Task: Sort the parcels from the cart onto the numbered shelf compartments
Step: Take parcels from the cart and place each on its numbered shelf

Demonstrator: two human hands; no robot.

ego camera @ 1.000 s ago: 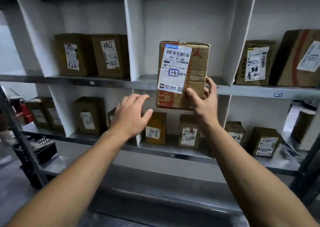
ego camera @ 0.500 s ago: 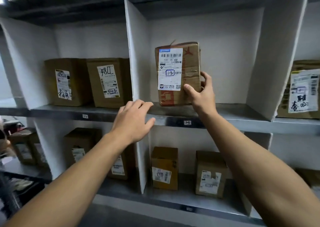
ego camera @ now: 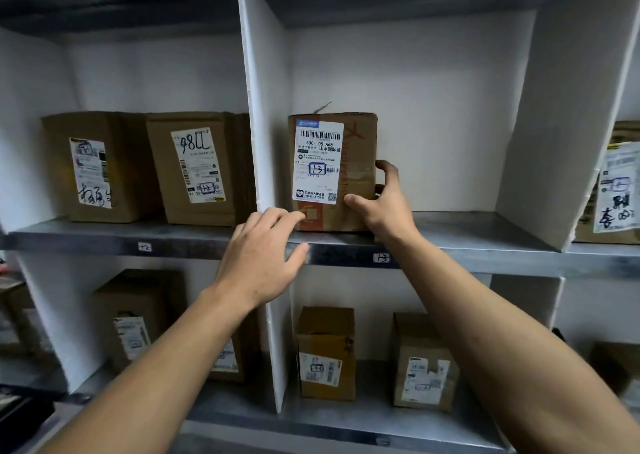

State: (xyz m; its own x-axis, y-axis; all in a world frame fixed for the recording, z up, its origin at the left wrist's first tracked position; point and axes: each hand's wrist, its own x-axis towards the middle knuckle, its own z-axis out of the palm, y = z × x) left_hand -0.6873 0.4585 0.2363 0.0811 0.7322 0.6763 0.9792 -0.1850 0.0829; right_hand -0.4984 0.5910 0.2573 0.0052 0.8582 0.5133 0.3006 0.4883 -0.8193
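Observation:
A brown cardboard parcel (ego camera: pixel 356 162) with a white label marked "13" stands upright on the metal shelf (ego camera: pixel 467 242), at the left of the compartment tagged "13" (ego camera: pixel 381 257). My right hand (ego camera: pixel 384 204) grips its right side, thumb on the front, fingers behind. My left hand (ego camera: pixel 263 256) is open, fingers spread, fingertips at the parcel's lower left corner by the white divider (ego camera: pixel 263 107).
The compartment to the left, tagged "12" (ego camera: pixel 144 246), holds two brown parcels (ego camera: pixel 194 169). Another parcel (ego camera: pixel 616 190) stands in the compartment to the right. Several small boxes (ego camera: pixel 325 353) sit on the lower shelf. Right of the held parcel the shelf is bare.
The parcel has gone from held in front of the shelf into compartment 13, now resting on the shelf. My left hand has followed up to its lower corner. The view moved closer.

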